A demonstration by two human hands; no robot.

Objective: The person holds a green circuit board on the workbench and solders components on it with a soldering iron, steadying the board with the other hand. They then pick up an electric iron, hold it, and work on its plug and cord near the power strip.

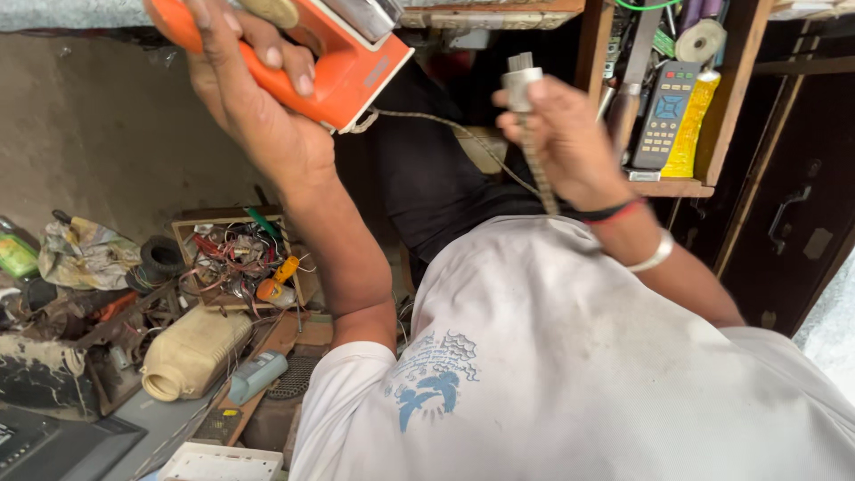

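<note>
Below the fingers (267,44) gripping overhead, a cluttered workbench (169,419) carries an open wooden box (233,258) of tangled wires, a beige plastic jug (191,352) lying sideways, a crumpled rag (85,254) and a black coil (162,256); right of the other fingers (521,125), a wooden shelf (672,187) bears a grey remote (666,116) and a yellow tube (690,125)

We see an orange iron (334,67) raised high, tilted, soleplate upward — its braided cord (445,125) runs right to a grey plug (519,82), held upright.

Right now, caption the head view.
Left hand raises an orange clothes iron; right hand grips its plug.
</note>
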